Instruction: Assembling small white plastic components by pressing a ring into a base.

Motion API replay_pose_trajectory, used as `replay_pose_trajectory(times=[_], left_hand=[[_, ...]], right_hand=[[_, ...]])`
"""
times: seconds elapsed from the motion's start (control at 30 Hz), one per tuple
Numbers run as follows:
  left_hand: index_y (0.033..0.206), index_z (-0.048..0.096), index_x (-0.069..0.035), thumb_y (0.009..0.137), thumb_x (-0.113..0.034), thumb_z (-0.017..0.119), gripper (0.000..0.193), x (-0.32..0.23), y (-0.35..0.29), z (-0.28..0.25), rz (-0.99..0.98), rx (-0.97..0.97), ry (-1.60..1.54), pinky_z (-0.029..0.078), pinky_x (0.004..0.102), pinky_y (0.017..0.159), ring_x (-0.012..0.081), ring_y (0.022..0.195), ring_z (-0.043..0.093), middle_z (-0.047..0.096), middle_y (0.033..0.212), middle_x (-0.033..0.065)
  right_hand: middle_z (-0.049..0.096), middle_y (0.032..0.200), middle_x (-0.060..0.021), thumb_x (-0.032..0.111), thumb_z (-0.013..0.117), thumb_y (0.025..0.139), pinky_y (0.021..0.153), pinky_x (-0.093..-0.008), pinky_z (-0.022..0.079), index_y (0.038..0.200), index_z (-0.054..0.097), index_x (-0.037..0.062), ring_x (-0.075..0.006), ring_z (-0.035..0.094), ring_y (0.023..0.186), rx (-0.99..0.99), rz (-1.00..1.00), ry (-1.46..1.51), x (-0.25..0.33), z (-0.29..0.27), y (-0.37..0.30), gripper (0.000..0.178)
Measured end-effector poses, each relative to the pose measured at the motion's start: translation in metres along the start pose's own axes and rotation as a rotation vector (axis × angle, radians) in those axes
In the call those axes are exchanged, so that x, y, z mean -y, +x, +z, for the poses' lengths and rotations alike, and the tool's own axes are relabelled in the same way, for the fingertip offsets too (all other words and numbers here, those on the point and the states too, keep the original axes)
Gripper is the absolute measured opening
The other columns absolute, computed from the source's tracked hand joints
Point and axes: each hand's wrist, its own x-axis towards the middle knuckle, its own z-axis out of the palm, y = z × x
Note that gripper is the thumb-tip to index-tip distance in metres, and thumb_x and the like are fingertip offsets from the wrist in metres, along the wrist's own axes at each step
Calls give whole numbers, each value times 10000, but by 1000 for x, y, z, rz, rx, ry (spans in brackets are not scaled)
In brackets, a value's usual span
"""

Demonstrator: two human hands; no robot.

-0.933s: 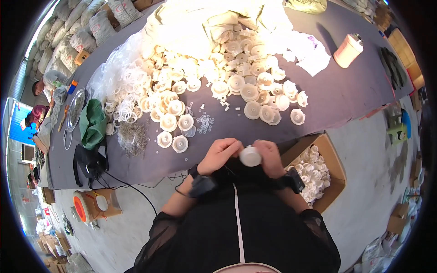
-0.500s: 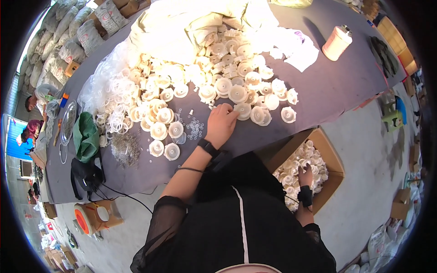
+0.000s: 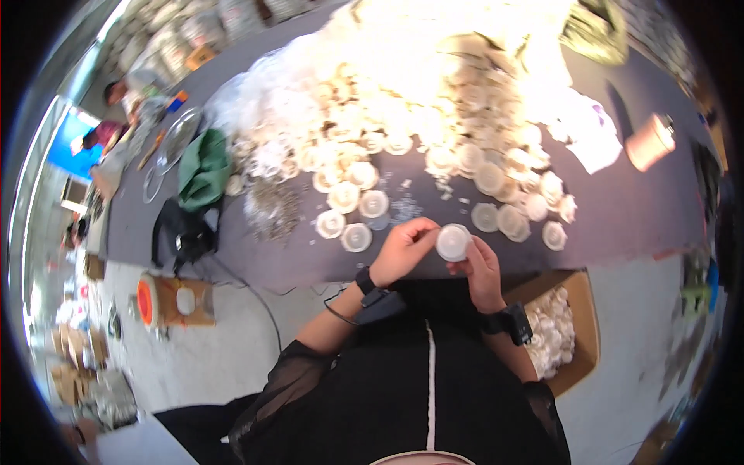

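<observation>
Held up over the table's near edge is a round white plastic part with a raised ring, its face turned up. My right hand grips it by its right and lower rim, fingers and thumb around the edge. At its left side, my left hand is closed in a pinch, fingertips by the rim; anything between them is too small to make out. Beyond the hands lie similar round white parts in a large pile. Small white pieces and small clear rings are scattered in front of it.
An open cardboard box of white parts stands below at my right. On the table are a green cloth, a black device with a cable, a heap of small metal-looking pieces and a pinkish bottle. People sit far left.
My right hand has come up from the box and now holds a round white part over the table edge. My left hand has drawn back from the pile to meet it. The view has shifted.
</observation>
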Motion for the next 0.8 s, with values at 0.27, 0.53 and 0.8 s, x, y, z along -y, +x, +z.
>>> replay_pose_trajectory(times=[0.27, 0.53, 0.8], left_hand=[[838, 574, -25, 834, -56, 533, 51, 1, -14, -94, 244, -420, 276, 427, 222, 623, 72, 689, 505, 576, 790, 6], [875, 611, -22, 737, -62, 568, 150, 8, 32, -211, 277, -844, 959, 449, 328, 632, 268, 690, 547, 556, 782, 139], [912, 624, -64, 718, -262, 605, 278, 5, 62, -217, -96, -778, 1335, 463, 402, 679, 328, 787, 559, 558, 840, 171]], right_hand=[[597, 812, -66, 204, 390, 919, 565, -224, 457, 1033, 519, -3, -105, 557, 606, 23, -2, 52, -8, 21, 0, 270], [598, 797, -72, 200, 395, 916, 542, -244, 443, 1029, 515, 1, -123, 558, 593, -13, 24, 149, -14, 16, -5, 258], [589, 782, -85, 202, 386, 914, 537, -263, 435, 1014, 509, -11, -147, 549, 583, -26, 23, 130, -11, 16, -9, 266]])
